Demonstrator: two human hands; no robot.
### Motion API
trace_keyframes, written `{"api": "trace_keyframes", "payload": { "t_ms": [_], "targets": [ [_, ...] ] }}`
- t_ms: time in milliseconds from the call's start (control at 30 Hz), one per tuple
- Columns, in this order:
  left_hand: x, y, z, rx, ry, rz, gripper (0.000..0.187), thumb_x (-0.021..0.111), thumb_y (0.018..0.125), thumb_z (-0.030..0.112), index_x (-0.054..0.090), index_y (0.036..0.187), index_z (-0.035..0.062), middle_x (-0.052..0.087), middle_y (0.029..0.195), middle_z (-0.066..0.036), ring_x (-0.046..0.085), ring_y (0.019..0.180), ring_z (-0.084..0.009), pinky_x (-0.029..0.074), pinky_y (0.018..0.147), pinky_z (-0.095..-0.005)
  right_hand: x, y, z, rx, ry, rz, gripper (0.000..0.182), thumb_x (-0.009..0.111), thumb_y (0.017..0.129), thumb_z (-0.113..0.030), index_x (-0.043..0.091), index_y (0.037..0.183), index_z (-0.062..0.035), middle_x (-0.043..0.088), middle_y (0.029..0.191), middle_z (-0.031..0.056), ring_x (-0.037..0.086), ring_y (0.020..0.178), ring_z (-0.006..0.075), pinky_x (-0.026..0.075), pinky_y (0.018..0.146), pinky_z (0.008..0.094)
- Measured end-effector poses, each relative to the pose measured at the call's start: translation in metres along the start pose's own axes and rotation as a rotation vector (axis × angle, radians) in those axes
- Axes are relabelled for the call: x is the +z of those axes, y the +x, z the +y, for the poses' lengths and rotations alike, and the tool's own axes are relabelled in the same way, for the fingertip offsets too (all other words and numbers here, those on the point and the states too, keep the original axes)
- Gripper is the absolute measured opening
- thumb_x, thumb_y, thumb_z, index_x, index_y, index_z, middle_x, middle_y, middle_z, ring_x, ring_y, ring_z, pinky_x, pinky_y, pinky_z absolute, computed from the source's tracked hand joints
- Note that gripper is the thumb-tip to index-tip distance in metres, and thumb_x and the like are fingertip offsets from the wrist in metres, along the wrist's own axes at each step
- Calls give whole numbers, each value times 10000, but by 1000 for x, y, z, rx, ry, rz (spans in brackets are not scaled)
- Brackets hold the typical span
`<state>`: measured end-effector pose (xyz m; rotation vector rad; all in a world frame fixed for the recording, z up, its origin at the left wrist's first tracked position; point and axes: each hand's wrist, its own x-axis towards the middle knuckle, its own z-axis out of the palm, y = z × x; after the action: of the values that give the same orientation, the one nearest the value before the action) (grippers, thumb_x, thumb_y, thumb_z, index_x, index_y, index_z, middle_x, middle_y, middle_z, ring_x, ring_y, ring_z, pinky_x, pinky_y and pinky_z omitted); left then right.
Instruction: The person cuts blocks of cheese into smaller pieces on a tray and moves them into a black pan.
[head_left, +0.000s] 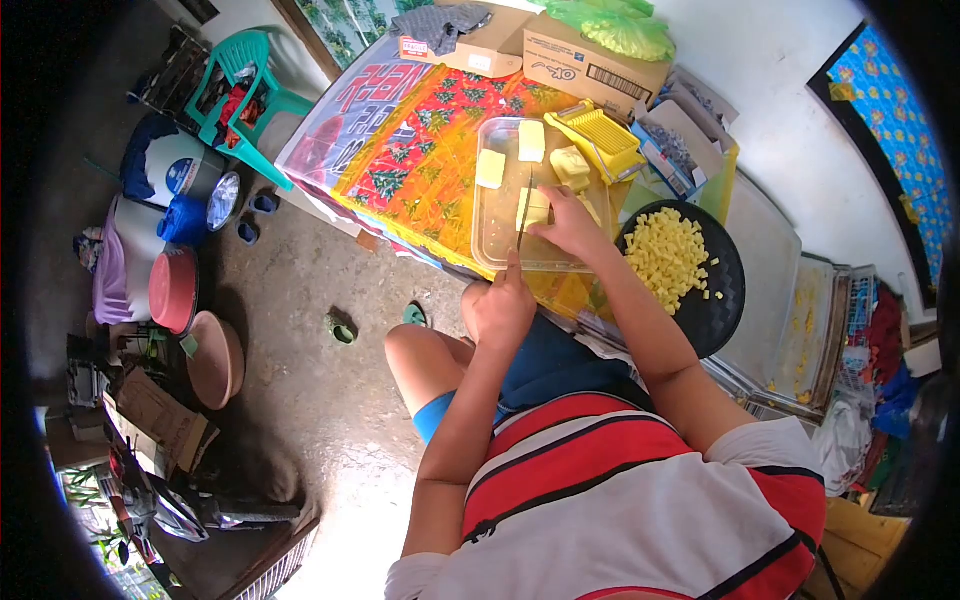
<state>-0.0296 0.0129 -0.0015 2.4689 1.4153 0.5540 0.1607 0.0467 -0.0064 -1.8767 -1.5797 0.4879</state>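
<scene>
My left hand (499,308) is closed round the handle of a knife (521,228), its thin blade pointing away from me over a clear plastic tray (484,222). The blade lies across a pale yellow block (532,210) in the tray. My right hand (572,224) grips this block from the right, thumb and fingers close to the blade. Further back in the same tray are a yellow slab (490,168), another slab (531,141) and a thicker yellow piece (570,167). To the right, a black round tray (722,312) holds a heap of small yellow cubes (664,258).
A yellow slotted plastic holder (598,140) stands behind the clear tray. Cardboard boxes (590,70), one topped by a green plastic bag (625,28), line the table's back. A patterned cloth (440,130) covers the table. A green chair (245,100) and basins (174,290) are at left.
</scene>
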Motion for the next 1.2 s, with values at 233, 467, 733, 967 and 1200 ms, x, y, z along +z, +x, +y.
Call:
{"api": "trace_keyframes", "payload": {
  "t_ms": [233,467,733,967,1200],
  "targets": [
    [1,-1,3,20,51,36,469,564,770,129,561,1231,38,650,719,-123,624,551,-287,513,558,-394,1,-1,-1,20,13,-4,716,760,690,-238,463,1286,27,491,1264,221,512,1147,367,438,960,403],
    [-1,-3,9,35,159,71,496,584,733,150,579,1219,52,644,674,-82,593,491,-253,480,506,-366,-1,0,-5,30,-14,-5,715,765,687,-243,471,1283,20,492,1271,209,512,1150,359,438,963,403],
    [-2,-3,11,27,146,72,483,590,735,161,586,1207,59,647,673,-86,597,496,-257,478,505,-360,0,-1,-5,44,-8,0,719,769,683,-248,474,1281,20,506,1233,206,532,1112,356,449,935,396],
    [-2,-2,7,32,152,63,477,593,733,148,590,1201,54,648,680,-92,602,505,-257,481,515,-364,2,-2,-5,11,-11,30,715,775,679,-255,482,1273,13,511,1215,212,537,1096,363,453,927,399],
    [10,-5,0,94,198,113,496,597,721,154,596,1206,57,643,677,-80,589,495,-240,475,511,-351,2,-3,-6,17,8,28,722,778,673,-257,479,1270,17,504,1228,217,533,1110,372,449,934,400]
  ]
}}
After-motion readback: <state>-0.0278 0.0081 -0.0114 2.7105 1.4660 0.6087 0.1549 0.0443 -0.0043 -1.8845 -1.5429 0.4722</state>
